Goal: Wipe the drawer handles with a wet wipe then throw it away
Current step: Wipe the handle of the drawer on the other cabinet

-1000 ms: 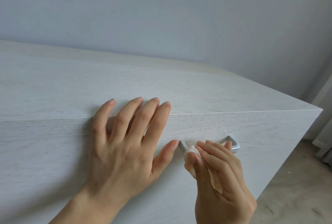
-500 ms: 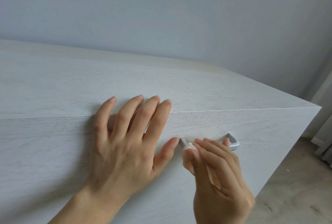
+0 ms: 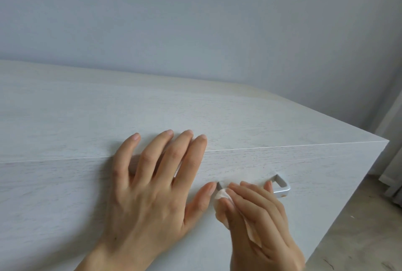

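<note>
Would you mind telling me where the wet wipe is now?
In the head view, right of centre, the right hand holds the wet wipe against the left end of the drawer handle, beside the left hand.

Left hand (image 3: 152, 186) on dresser (image 3: 65, 118), just left of wipe (image 3: 220, 195) on handle (image 3: 282, 188).
</note>
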